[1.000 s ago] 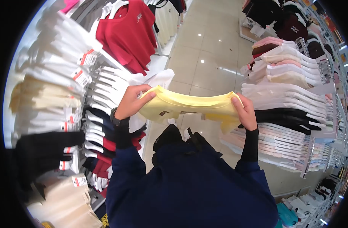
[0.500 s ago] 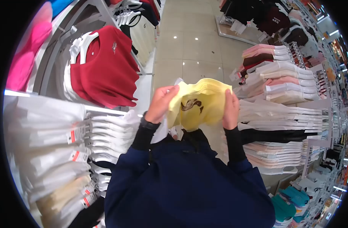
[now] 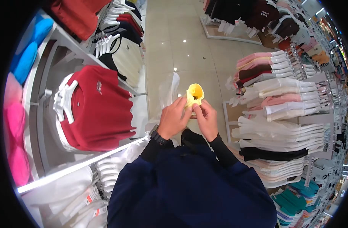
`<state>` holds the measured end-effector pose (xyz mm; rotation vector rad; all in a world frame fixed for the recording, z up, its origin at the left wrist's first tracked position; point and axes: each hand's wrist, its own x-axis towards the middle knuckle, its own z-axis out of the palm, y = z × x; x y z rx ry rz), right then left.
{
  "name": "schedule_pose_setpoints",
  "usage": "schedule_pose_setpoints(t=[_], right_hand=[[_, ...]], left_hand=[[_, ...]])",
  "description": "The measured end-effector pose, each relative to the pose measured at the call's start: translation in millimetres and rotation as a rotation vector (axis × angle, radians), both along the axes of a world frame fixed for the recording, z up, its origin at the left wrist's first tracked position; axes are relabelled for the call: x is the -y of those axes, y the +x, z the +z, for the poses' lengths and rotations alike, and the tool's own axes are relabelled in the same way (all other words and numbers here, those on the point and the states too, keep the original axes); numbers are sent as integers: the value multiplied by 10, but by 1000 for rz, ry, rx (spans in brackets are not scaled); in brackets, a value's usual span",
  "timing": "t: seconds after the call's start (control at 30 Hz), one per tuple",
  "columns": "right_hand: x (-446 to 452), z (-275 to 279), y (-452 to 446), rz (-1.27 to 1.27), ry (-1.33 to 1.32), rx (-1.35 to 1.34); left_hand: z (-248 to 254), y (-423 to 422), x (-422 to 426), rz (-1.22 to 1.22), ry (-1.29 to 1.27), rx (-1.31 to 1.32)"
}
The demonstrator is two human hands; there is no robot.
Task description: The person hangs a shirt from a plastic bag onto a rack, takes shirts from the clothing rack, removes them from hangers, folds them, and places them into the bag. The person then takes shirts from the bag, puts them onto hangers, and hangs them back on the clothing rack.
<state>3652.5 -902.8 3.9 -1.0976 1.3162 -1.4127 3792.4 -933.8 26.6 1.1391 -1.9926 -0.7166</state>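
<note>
In a shop aisle (image 3: 162,57), past a red top (image 3: 101,114) at left, a filmy sheet (image 3: 168,90) shows just beyond the left hand (image 3: 173,118), its fingers pinching yellow cloth (image 3: 197,91). Stretched wide a second ago, the cloth is now bunched between both hands, apparently gathered rather than spread; the right hand (image 3: 207,121) pinches its near edge, well apart from racked clothes (image 3: 282,98).

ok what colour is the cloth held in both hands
The cloth is bright yellow, seen best in the head view.
</note>
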Motion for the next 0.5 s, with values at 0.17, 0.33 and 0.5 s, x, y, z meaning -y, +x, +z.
schedule_pose_setpoints(t=[0.17,0.33,0.5], right_hand=[[649,80,-272,-68,-51,-230],[1137,189,-679,-99,-94,-370],[1793,477,-1299,41,-444,-689]], left_hand=[[-40,-354,643,-73,27,167],[44,-507,1413,-212,-14,188],[366,-660,2020,-390,40,137]])
